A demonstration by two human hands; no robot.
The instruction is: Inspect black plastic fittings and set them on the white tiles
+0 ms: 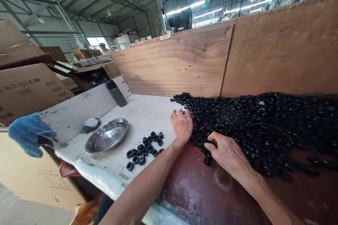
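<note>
A large heap of small black plastic parts [264, 126] lies against the wooden back board, spread over the right side of the table. My left hand [182, 124] rests at the heap's left edge, fingers bent and slightly apart, beside a small orange-red piece; whatever lies under its fingertips is hidden. At the heap's near edge, my right hand [225, 151] has thumb and forefinger closed around a black plastic part [214, 143], mostly covered by the fingers. A loose group of black ring-shaped parts [145, 151] sits on the white surface, left of my left forearm.
A shiny metal dish [107, 136] stands on the white tabletop [150, 116], with a dark bottle [116, 93] behind it. A small wrapped bundle [90, 125] lies by the low side board. A blue cloth [29, 133] hangs over that board. Cardboard boxes [31, 88] are stacked beyond.
</note>
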